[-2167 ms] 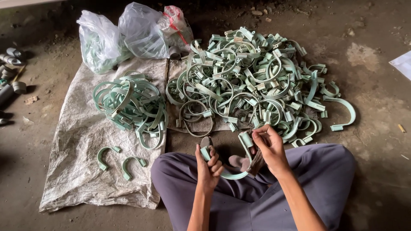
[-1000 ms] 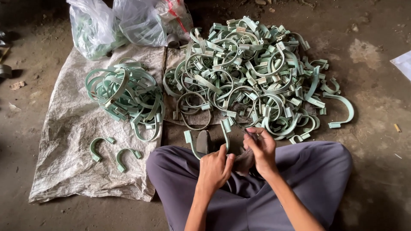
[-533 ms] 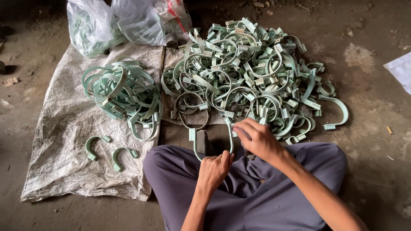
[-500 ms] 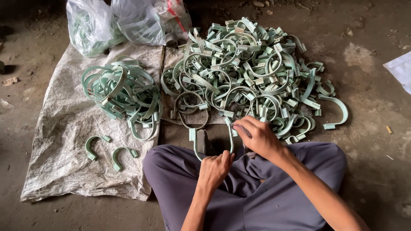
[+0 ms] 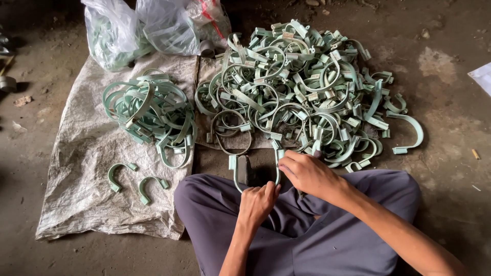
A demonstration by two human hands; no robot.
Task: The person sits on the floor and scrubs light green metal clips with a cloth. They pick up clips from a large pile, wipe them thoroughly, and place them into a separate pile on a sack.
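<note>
Gripped at its curved bottom by the left hand (image 5: pixel 258 200), the pale green U-shaped plastic clamp (image 5: pixel 234 171) stands over the person's lap with both arms pointing up and away toward the piles, so its long axis runs from the lap out to the floor ahead; the left fingers are curled shut around the bend, while the right hand (image 5: pixel 307 174) pinches the tip of the clamp's right arm between thumb and fingertips. Compared with two seconds ago the change is plain — then the clamp lay tilted between the hands with its open side to the right and a dark tool against it, whereas now it is turned upright and the right hand has moved up onto the arm's end; I judge the work has gone from one spot on the clamp to its tip. Around it, going down in size: the grey woven sack cloth (image 5: pixel 87 174) spread on the dirt floor, the big heap of unsorted green clamps (image 5: pixel 296 87) just beyond the hands, the smaller neater heap of green clamps (image 5: pixel 148 112) on the cloth, the clear plastic bags (image 5: pixel 138 30) behind — and two small green clamps (image 5: pixel 135 181) lying apart near the left knee.
</note>
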